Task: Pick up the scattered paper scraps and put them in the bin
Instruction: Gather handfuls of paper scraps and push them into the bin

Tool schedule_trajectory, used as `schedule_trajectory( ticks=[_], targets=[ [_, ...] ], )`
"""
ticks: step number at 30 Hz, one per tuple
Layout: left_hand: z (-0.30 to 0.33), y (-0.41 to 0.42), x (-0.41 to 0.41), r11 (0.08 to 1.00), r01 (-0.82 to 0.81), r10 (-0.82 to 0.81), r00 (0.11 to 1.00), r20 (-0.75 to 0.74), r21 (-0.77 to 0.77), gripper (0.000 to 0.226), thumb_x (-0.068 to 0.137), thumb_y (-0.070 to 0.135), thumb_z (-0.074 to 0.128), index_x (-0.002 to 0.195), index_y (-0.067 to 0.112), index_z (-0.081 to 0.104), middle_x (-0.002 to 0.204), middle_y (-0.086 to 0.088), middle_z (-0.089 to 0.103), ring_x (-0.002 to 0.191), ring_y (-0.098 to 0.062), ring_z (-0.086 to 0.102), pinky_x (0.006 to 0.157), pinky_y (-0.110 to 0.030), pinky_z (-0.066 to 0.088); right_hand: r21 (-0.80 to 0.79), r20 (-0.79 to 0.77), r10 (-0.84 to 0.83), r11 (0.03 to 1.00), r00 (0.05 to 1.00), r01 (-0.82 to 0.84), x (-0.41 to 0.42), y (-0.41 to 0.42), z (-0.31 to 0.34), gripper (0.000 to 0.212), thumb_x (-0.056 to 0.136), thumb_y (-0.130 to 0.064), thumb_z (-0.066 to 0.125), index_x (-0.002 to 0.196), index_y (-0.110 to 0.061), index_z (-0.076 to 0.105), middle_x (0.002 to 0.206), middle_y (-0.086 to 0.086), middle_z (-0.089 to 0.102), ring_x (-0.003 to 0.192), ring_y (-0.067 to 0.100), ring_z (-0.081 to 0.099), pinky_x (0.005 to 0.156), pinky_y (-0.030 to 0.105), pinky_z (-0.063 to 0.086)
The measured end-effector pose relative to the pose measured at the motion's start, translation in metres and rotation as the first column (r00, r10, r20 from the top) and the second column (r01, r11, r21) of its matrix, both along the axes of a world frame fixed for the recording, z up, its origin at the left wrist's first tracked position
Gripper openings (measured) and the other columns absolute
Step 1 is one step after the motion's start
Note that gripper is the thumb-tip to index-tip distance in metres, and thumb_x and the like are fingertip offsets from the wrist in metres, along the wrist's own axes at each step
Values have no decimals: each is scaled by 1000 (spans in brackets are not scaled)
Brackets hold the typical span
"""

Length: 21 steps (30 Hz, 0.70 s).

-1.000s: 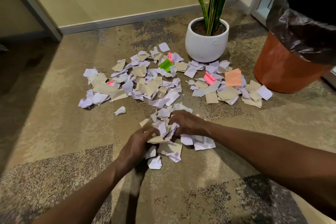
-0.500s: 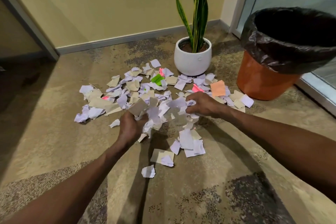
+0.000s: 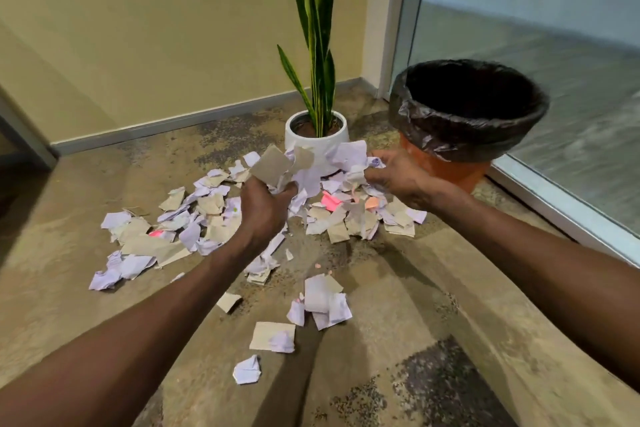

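Note:
My left hand and my right hand hold a bunch of paper scraps between them, lifted above the floor in front of the plant pot. The bunch is white, lilac and tan. The orange bin with a black liner stands just right of my right hand, its mouth open and dark. Many more scraps lie scattered on the carpet left of my hands, with pink ones under the bunch and several loose pieces nearer to me.
A white pot with a tall snake plant stands behind the held bunch. A yellow wall with a grey skirting runs along the back. A glass panel with a metal frame borders the right side behind the bin.
Both hands gathered scraps from the floor and lifted them up and to the right, toward the bin. A few pieces dropped back onto the carpet.

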<state>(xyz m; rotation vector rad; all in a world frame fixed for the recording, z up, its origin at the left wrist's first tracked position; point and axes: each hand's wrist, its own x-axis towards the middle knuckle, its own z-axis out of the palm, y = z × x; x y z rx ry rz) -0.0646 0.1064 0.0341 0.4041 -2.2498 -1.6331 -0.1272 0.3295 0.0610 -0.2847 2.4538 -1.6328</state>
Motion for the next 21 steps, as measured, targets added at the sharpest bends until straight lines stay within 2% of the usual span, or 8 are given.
schedule_trajectory(
  ticks=[3, 8, 10, 13, 15, 18, 19, 21],
  targets=[
    [20, 23, -21, 999, 48, -47, 998, -47, 2, 43, 83, 20, 74, 123, 14, 59, 109, 0, 69, 94, -20, 63, 64, -18, 41, 15, -125, -80, 996, 989, 83, -14, 22, 22, 13, 84, 3, 65, 96, 3, 71, 79, 8, 68, 58, 4, 56, 61, 23, 47],
    [64, 71, -63, 990, 136, -129, 979, -160, 32, 35, 83, 16, 73, 114, 16, 56, 106, 0, 66, 96, -20, 62, 78, -26, 44, -19, -275, -233, 971, 933, 237, -47, 61, 68, 15, 82, -8, 69, 95, 0, 71, 91, 18, 73, 74, 16, 65, 73, 38, 59],
    [80, 92, -84, 984, 178, -171, 968, -186, 22, 30, 84, 17, 73, 110, 17, 58, 103, 1, 67, 94, -19, 63, 75, -23, 44, -90, -286, -268, 963, 920, 253, -61, 75, 83, 15, 85, -4, 69, 98, 3, 70, 94, 18, 72, 78, 20, 67, 71, 33, 59],
    [104, 125, -122, 971, 238, -226, 946, -232, 25, 37, 84, 19, 72, 118, 12, 62, 106, 0, 70, 91, -17, 66, 64, -16, 49, -91, -327, -302, 953, 895, 288, -79, 95, 100, 14, 87, -5, 67, 99, 2, 69, 90, 10, 70, 76, 17, 66, 68, 29, 58],
    [117, 148, -145, 963, 270, -256, 930, -262, 18, 36, 84, 21, 72, 117, 14, 61, 104, 2, 70, 89, -15, 67, 65, -21, 51, -79, -367, -317, 947, 874, 310, -90, 108, 108, 10, 86, -4, 68, 95, -2, 70, 90, 9, 70, 74, 14, 66, 65, 27, 57],
    [131, 186, -176, 945, 326, -313, 904, -291, -7, 26, 86, 18, 70, 109, 17, 60, 101, 5, 68, 84, -9, 64, 62, -17, 48, -109, -407, -388, 920, 827, 378, -111, 127, 112, 27, 74, -20, 75, 93, -2, 71, 93, 15, 74, 78, 22, 69, 72, 42, 62],
    [135, 198, -186, 945, 326, -318, 894, -314, -27, 27, 85, 18, 71, 111, 15, 63, 100, 5, 68, 84, -11, 65, 63, -17, 49, -103, -422, -413, 906, 807, 410, -117, 133, 112, 33, 69, -26, 77, 91, -2, 71, 88, 12, 74, 75, 19, 66, 70, 44, 61],
    [137, 220, -202, 943, 319, -333, 886, -321, -97, 33, 83, 20, 72, 115, 13, 67, 100, 4, 70, 84, -13, 65, 59, -14, 46, -55, -453, -470, 863, 757, 503, -134, 147, 105, 29, 65, -21, 80, 85, -3, 69, 77, 5, 66, 70, 12, 58, 62, 43, 58]
  ],
)
